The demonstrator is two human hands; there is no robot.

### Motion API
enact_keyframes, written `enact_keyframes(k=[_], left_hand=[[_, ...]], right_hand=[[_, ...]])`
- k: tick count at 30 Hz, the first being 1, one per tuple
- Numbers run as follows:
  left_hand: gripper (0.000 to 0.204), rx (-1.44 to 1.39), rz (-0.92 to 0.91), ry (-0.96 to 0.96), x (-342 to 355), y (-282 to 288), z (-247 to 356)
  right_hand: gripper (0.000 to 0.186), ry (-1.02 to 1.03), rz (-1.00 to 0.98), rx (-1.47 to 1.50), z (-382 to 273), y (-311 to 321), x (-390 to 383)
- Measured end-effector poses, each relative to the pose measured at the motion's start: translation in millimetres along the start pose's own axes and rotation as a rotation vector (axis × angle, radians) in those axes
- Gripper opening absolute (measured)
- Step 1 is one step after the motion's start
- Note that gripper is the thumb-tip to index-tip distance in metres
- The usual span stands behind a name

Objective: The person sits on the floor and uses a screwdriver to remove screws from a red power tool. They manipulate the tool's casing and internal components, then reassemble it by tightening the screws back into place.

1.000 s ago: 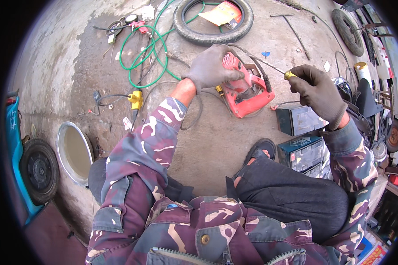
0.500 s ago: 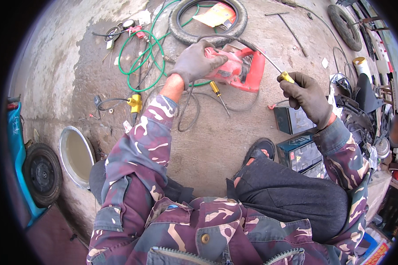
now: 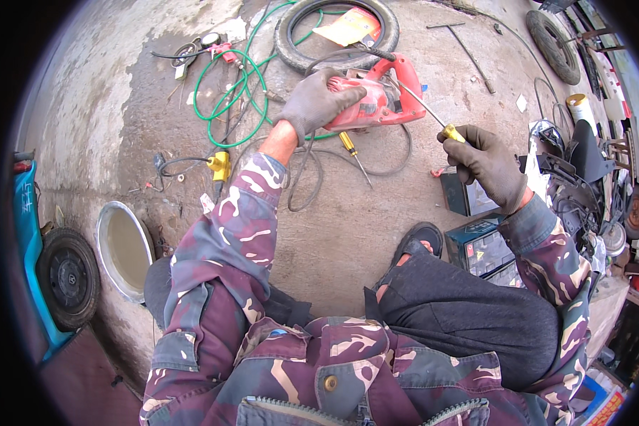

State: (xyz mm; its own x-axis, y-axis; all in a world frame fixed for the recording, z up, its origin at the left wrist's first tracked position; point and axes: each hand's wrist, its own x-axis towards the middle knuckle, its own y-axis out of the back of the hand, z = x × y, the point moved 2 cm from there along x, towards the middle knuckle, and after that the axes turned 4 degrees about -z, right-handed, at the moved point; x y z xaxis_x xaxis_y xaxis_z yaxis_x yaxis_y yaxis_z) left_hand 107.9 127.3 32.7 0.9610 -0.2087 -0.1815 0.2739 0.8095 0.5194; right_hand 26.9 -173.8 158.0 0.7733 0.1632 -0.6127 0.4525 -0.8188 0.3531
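Note:
My gloved left hand (image 3: 317, 104) grips the body of a red corded power tool (image 3: 378, 108), holding it above the floor. The tool's loop handle is turned to the right, and a black cord leaves its far end. In my gloved right hand (image 3: 491, 167) is a screwdriver (image 3: 451, 133), its yellow handle pinched between thumb and fingers. Its shaft slants up and left to the tool near the loop handle; whether the tip sits in a screw is too small to tell. A second yellow-handled screwdriver (image 3: 348, 144) lies on the floor just below the tool.
Beyond the tool lie a tyre (image 3: 286, 46), a green hose (image 3: 198, 106) and a T-shaped bar (image 3: 470, 55). A yellow plug connector (image 3: 220, 165) and a basin (image 3: 105, 238) are at left. Boxes (image 3: 478, 245) stand by my right foot, near piled parts (image 3: 564, 174).
The tool has turned in my left hand, so its loop handle has swung up and away. My right hand has moved slightly left and down, and the screwdriver's shaft now reaches the tool's handle end.

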Motion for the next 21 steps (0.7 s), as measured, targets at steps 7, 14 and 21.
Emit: enact_keyframes(k=[7, 14, 21], left_hand=[[0.074, -0.141, 0.075, 0.092, -3, -1, -4], [0.063, -0.305, 0.130, 0.133, -5, -9, -38], [0.045, -1.159, 0.041, 0.317, -3, -28, -44]], right_hand=[[0.036, -0.011, -0.062, 0.039, 3, -12, -3], [0.044, -0.020, -0.090, 0.054, 17, -9, -7], [0.046, -0.087, -0.138, 0.049, 27, -11, -4]])
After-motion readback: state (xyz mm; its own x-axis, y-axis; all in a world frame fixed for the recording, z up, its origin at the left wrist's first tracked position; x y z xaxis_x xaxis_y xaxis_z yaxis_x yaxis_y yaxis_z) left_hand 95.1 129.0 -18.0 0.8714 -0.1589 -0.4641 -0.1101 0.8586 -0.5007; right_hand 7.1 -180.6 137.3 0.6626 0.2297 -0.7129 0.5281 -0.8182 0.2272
